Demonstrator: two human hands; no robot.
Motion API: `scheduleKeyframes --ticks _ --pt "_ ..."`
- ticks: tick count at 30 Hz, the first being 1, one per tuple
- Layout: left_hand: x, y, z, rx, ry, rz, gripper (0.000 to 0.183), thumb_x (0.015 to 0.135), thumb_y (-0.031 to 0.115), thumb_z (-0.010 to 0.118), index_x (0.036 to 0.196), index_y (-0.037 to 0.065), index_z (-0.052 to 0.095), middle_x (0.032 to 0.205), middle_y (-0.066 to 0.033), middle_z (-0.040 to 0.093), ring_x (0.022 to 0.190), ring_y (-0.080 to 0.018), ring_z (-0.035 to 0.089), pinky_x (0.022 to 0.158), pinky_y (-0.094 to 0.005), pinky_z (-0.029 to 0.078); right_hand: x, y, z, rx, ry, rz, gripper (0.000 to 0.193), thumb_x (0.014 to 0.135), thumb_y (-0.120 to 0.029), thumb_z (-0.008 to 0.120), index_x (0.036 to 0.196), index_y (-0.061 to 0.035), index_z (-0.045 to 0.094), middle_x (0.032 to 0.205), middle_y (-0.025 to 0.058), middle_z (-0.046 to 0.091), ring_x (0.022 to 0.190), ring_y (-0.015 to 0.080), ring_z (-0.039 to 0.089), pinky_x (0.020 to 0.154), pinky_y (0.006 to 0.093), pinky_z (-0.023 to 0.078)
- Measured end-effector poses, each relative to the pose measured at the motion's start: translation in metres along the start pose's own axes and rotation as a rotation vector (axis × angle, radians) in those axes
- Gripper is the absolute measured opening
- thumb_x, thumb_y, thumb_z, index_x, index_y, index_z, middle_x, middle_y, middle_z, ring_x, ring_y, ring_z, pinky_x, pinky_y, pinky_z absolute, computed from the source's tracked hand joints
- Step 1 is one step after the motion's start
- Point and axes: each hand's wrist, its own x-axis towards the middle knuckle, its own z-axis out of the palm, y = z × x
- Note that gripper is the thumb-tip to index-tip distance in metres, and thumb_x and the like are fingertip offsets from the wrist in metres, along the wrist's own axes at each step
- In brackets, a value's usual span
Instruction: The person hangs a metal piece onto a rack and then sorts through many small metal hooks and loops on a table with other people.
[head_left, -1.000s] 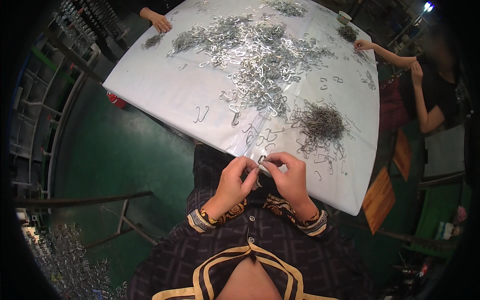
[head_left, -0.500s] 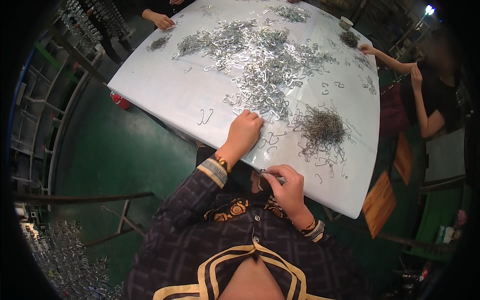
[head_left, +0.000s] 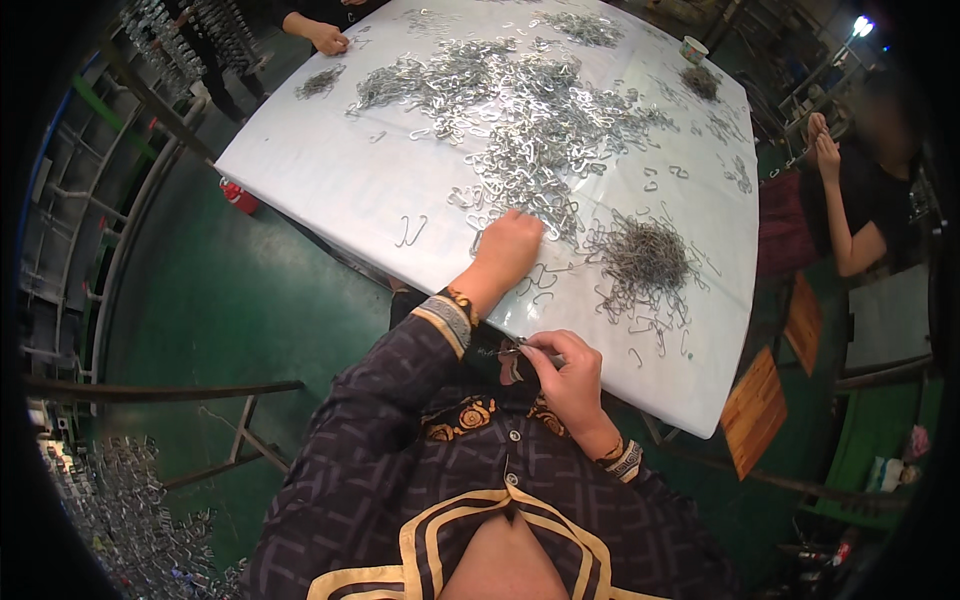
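Note:
My left hand (head_left: 508, 250) lies over the near edge of a pile of shiny silver metal links (head_left: 530, 135), its fingers curled down and closed among them. Its fingertips are hidden, so what they grip cannot be seen. At the table's near edge, my right hand (head_left: 572, 378) pinches a small metal hook (head_left: 518, 346) between thumb and fingers; the hook's exact shape is blurred. A tangled heap of darker thin wire hooks (head_left: 645, 255) sits to the right of my left hand. Several loose hooks (head_left: 540, 285) are scattered between this heap and my left hand.
The white-covered table (head_left: 330, 170) carries two separate loose hooks (head_left: 411, 230) at left, and a small cup (head_left: 692, 48) at the far right. A co-worker's hand (head_left: 328, 38) rests at the far left edge; another person (head_left: 870, 180) sits at right. Wooden stools (head_left: 757, 410) stand nearby.
My left hand has moved slightly right and farther into the edge of the link pile. My right hand stays nearly in place. The person at right has drawn both hands together, off the table.

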Motion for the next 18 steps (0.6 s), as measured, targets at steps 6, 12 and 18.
scheduleKeyframes --ticks 6,12,18 --pt "-0.047 0.026 -0.073 -1.070 -0.027 -0.418 0.008 0.088 0.008 0.063 0.086 0.000 0.062 0.079 -0.0035 0.062 0.072 -0.0148 0.061 0.064 -0.0284 0.047 -0.001 0.002 -0.004 0.007 0.037 0.079 0.007 0.078 -0.001 0.070 0.083 0.0020 0.068 0.076 0.0132 0.065 0.067 0.0248 0.064 0.061 0.0328 0.050" --pt "-0.106 0.043 -0.116 -1.411 -0.145 -0.435 0.008 0.093 0.008 0.061 0.096 0.000 0.061 0.098 -0.0026 0.057 0.091 -0.0101 0.052 0.081 -0.0261 0.043 0.005 -0.002 0.002 0.026 0.035 0.025 0.006 0.078 -0.002 0.070 0.082 0.0011 0.067 0.075 0.0122 0.065 0.068 0.0248 0.063 0.061 0.0326 0.049" --pt "-0.106 0.055 -0.118 -1.448 -0.070 -0.558 0.008 0.095 0.006 0.057 0.099 -0.001 0.060 0.097 -0.0044 0.063 0.091 -0.0108 0.057 0.082 -0.0260 0.046 0.005 -0.007 0.005 -0.017 -0.024 0.069 0.007 0.077 -0.002 0.071 0.082 -0.0004 0.067 0.076 0.0107 0.066 0.071 0.0256 0.062 0.064 0.0339 0.048"
